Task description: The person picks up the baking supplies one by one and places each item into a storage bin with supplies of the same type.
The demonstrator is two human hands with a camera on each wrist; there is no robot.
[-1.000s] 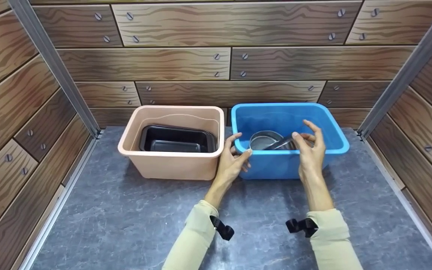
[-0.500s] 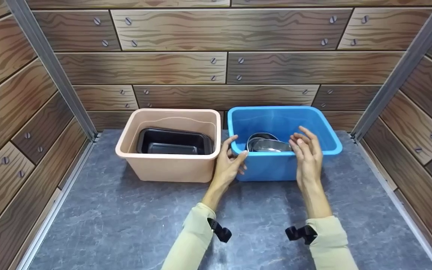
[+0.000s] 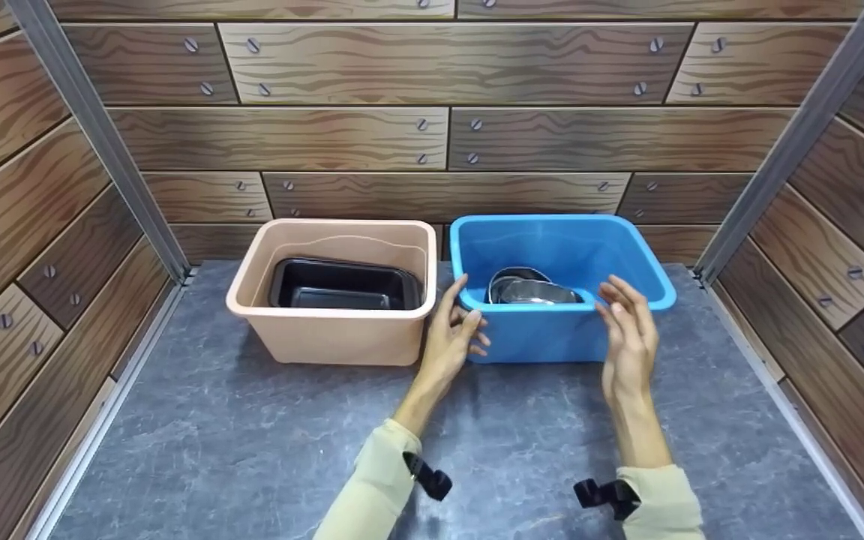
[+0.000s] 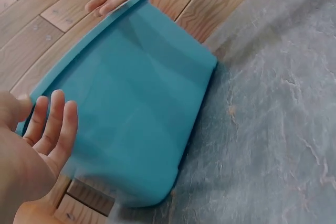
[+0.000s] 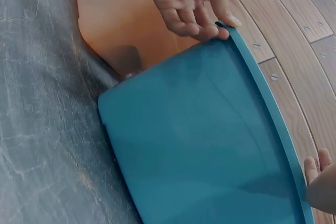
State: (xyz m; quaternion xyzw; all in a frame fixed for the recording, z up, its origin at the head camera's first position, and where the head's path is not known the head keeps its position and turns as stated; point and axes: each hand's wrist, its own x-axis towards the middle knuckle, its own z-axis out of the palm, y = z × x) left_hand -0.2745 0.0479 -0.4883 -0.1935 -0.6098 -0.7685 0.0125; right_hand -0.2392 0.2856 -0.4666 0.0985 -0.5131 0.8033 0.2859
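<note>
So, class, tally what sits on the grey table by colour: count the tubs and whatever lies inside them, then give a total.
Blue: 1, the blue tub
Peach: 1, the peach tub
Black: 1, the black tray in the peach tub
Silver: at least 2 metal bowls, nested in the blue tub; exact count unclear
Total: at least 5

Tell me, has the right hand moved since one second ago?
Yes. The right hand has come back out of the blue bin, toward the person.
</note>
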